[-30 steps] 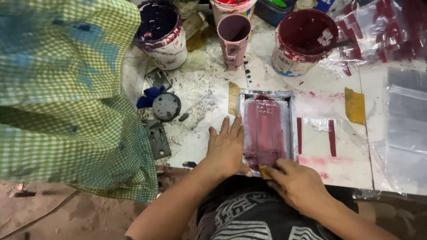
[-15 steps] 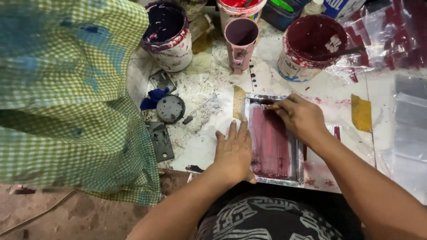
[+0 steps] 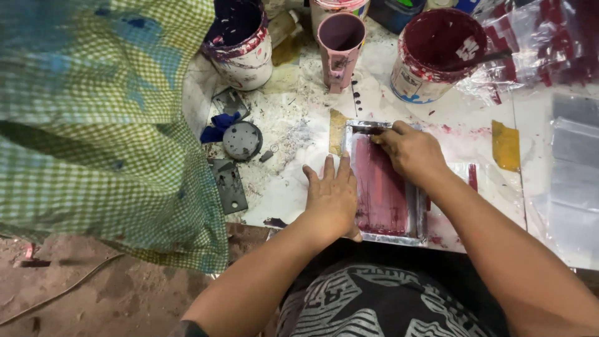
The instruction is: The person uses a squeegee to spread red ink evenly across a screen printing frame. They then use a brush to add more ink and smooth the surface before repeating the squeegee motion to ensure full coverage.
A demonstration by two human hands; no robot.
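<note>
A wide green-and-white checked cloth (image 3: 93, 125) fills the left side of the view, hanging over the edge of a white, paint-spattered table (image 3: 293, 181). Below it lies bare brown dirt floor (image 3: 93, 299). Sheets of clear plastic (image 3: 571, 175) cover the table's right side, some streaked with dark red.

Both forearms reach up from the bottom edge across the person's dark patterned shirt (image 3: 380, 299). The left hand (image 3: 332, 198) lies flat, palm down, fingers spread and pointing away, pressing on the left rail of a small metal-framed printing screen (image 3: 384, 184); it grasps nothing. The right hand (image 3: 409, 148) sits at the far end of the screen, its fingers curled and clenched around a narrow squeegee blade (image 3: 367, 130) held across the frame's top edge. The screen lies near the table's front edge, directly before the person, its mesh smeared deep red.

At the back stand a large tub (image 3: 437, 56) coated in maroon ink, a white bucket (image 3: 240, 43) stained dark purple, and between them a pink cup (image 3: 341, 43). A yellow tape patch (image 3: 505, 146) sticks to the table right of the screen. Left of the screen lie a round grey lid (image 3: 242, 140), a blue scrap (image 3: 218, 125) touching it, and a flat grey metal plate (image 3: 229, 186) just below.
</note>
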